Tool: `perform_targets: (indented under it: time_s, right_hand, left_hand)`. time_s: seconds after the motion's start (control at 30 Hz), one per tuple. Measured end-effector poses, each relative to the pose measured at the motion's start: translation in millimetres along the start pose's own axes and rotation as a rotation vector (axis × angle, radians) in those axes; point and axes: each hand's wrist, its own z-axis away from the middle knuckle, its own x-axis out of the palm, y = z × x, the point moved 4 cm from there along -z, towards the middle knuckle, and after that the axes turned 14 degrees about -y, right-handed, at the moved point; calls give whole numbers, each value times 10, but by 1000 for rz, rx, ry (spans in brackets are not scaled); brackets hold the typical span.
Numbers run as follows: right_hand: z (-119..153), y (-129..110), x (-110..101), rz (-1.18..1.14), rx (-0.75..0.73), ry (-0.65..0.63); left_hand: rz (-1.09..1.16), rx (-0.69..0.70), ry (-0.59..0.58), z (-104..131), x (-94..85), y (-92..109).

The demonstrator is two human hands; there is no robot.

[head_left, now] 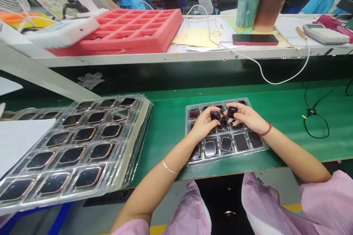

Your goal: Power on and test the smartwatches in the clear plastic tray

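A clear plastic tray (262, 149) with compartments lies on the green belt in front of me, holding several small dark square watch cases. My left hand (203, 124) holds one dark watch case (215, 115) over the tray's middle. My right hand (247, 117) grips another dark watch case (232, 111) right beside it, fingertips of both hands almost touching. Some compartments at the tray's right side look empty.
A stack of clear trays (79, 143) filled with gold-rimmed watch cases sits at the left. On the raised shelf behind are a red foam tray (129, 31), papers, a red phone (255, 39), cups, a calculator and a white cable (275, 80). People work in the background.
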Motion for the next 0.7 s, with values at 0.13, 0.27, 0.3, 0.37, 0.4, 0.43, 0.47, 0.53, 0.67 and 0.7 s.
perform_targets:
  time_s: [0.13, 0.27, 0.3, 0.37, 0.4, 0.43, 0.47, 0.53, 0.67, 0.7]
  right_hand:
    - [-10, 213, -70, 134, -23, 6]
    - [15, 205, -37, 174, -96, -29]
    - [18, 204, -37, 180, -102, -27]
    - [16, 216, -44, 198, -106, -16]
    - [11, 224, -46, 208, -104, -12]
    - [5, 228, -45, 216, -102, -12]
    - [0, 223, -42, 214, -99, -15]
    - [6, 173, -18, 149, -93, -41]
    - [248, -139, 127, -107, -133, -192]
    - [383, -249, 173, -126, -160, -218]
  left_hand:
    - [-16, 14, -36, 2, 9, -21]
    - [-40, 38, -68, 22, 27, -10]
    - [-50, 38, -67, 29, 30, -11]
    - [-70, 21, -65, 35, 32, -25]
    - [-77, 7, -66, 32, 32, -35]
    - [-81, -8, -69, 24, 31, -42]
    - [-78, -24, -72, 12, 28, -41]
    - [-38, -44, -84, -3, 21, 8]
    - [160, -14, -256, 256, 86, 392]
    - [190, 3, -310, 435, 118, 541]
